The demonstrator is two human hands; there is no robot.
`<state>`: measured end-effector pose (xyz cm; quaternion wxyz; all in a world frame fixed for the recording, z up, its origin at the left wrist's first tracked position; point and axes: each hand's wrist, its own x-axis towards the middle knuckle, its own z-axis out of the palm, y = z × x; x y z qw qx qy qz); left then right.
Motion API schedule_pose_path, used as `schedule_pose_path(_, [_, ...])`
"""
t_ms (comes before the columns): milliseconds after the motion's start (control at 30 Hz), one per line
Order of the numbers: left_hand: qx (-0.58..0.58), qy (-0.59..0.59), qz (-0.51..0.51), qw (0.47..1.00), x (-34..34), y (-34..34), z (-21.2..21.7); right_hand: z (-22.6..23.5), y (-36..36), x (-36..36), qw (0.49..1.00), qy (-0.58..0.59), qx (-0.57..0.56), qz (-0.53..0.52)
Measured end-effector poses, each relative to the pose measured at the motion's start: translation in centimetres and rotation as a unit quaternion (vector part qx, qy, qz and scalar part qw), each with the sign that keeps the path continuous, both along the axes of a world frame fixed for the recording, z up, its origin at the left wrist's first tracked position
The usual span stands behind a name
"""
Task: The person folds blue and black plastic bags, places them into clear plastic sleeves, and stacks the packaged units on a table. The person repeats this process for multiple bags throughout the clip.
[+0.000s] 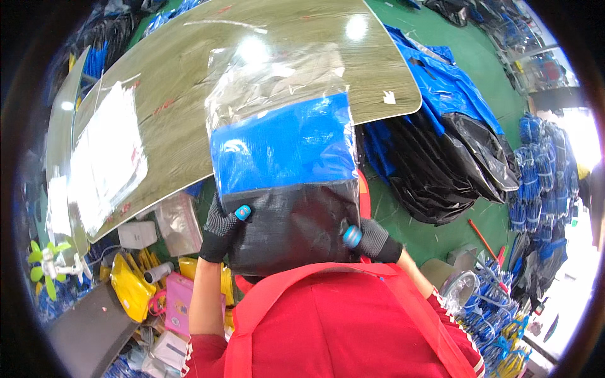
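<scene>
Item in hand: folded blue-and-black sheet [287,189] sealed in a clear plastic bag [277,82], held upright in front of the person, lower edge just above the red apron [328,321], upper part overlapping the near edge of the worktable [189,82]. Blue portion fills the middle of the bag, black portion the bottom; top of bag is empty film, crinkled, w/ glare.

Left hand [222,230]: black dotted glove, blue cap on thumb tip, clamped on the lower-left edge of the pkg, thumb on the front face. Right hand [372,242]: same glove type, blue fingertip cap showing, gripping the lower-right corner; most of the fingers are hidden behind the pkg. Both holds look firm, pkg supported at both sides.

Worktable: greenish wood-grain top, curved by the lens, mostly bare. Stack of clear bags [104,160] lies on its left part, well apart from the held item.

Surroundings, right: pile of blue and black sheeting [454,145] on the green floor [491,57], just beside the table's right edge. Bundles of blue cords [535,170] further right, more at lower right.

Surroundings, left, below table: yellow bags [129,286], pink box [179,302], small white box [137,234], green-and-white fan-shaped object [47,264]. Detail there too cluttered to tell more.
</scene>
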<state>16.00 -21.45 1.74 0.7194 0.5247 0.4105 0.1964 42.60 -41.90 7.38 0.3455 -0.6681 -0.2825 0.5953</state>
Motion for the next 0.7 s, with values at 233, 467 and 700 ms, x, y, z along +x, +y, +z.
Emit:
schedule_pose_path(233, [-0.069, 0.026, 0.033, 0.997, -0.9, -1.4, -0.9, -3.9, 4.4, 0.7, 0.967, -0.125, 0.132, -0.178])
schedule_pose_path(467, [-0.085, -0.013, 0.098, 0.991, 0.0, 1.8, -1.2, -1.5, 2.3, 0.9, 0.986, -0.120, 0.106, 0.042])
schedule_pose_path(700, [-0.013, 0.026, 0.027, 0.999, -1.4, -3.6, 0.0, -3.8, -0.7, -0.3, 0.999, -0.020, 0.024, -0.015])
